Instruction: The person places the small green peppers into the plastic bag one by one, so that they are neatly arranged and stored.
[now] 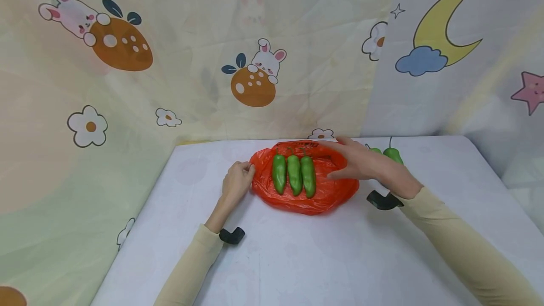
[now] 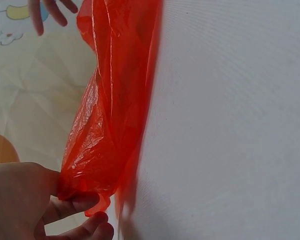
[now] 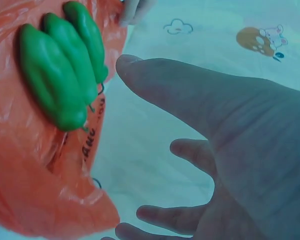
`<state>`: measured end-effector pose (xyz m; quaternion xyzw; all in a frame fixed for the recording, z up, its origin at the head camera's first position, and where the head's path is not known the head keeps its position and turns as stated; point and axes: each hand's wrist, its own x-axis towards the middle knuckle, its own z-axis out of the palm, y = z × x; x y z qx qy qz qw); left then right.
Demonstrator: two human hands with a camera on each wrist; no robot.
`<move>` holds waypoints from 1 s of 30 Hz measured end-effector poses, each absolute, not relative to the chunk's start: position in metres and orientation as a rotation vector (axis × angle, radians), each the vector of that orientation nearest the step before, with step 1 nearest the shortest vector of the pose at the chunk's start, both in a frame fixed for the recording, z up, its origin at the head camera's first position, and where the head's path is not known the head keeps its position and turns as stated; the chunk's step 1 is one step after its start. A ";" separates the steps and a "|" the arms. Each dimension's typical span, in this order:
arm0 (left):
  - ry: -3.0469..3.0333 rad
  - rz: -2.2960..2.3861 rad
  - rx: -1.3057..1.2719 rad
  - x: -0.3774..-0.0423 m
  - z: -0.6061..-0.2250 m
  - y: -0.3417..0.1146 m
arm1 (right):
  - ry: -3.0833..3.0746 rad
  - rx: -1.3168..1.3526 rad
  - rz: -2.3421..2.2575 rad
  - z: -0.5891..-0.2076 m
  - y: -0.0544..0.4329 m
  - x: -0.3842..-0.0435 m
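Three green peppers (image 1: 294,176) lie side by side on a red plastic bag (image 1: 297,206) spread on the table. With thumb and fingers, my left hand (image 1: 238,178) pinches the bag's left edge; the left wrist view shows the thin red plastic (image 2: 97,165) caught between them. My right hand (image 1: 354,159) hovers over the bag's right side, fingers spread and holding nothing. From the right wrist view, the peppers (image 3: 55,75) sit beyond the thumb, apart from it.
Behind my right wrist, more green peppers (image 1: 393,155) lie on the white table (image 1: 297,259), partly hidden. A patterned cloth (image 1: 191,60) hangs along the table's back edge.
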<state>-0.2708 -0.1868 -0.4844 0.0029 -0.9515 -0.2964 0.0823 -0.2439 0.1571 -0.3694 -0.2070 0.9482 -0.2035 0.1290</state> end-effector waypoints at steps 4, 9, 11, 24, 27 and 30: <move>-2.839 -0.887 0.013 -0.271 -0.485 -0.187 | 2.757 -0.553 -0.619 -0.369 0.168 -0.241; -2.839 -0.891 0.016 -0.271 -0.484 -0.187 | 2.779 -0.494 -0.614 -0.370 0.178 -0.239; -2.841 -0.896 0.018 -0.270 -0.484 -0.187 | 2.789 -0.477 -0.597 -0.373 0.184 -0.240; -2.835 -0.882 0.018 -0.270 -0.486 -0.187 | 2.776 -0.336 -0.520 -0.386 0.230 -0.249; -2.838 -0.887 0.020 -0.270 -0.486 -0.187 | 2.772 -0.316 -0.510 -0.388 0.242 -0.251; -2.840 -0.892 0.020 -0.270 -0.485 -0.187 | 2.774 -0.320 -0.494 -0.393 0.254 -0.253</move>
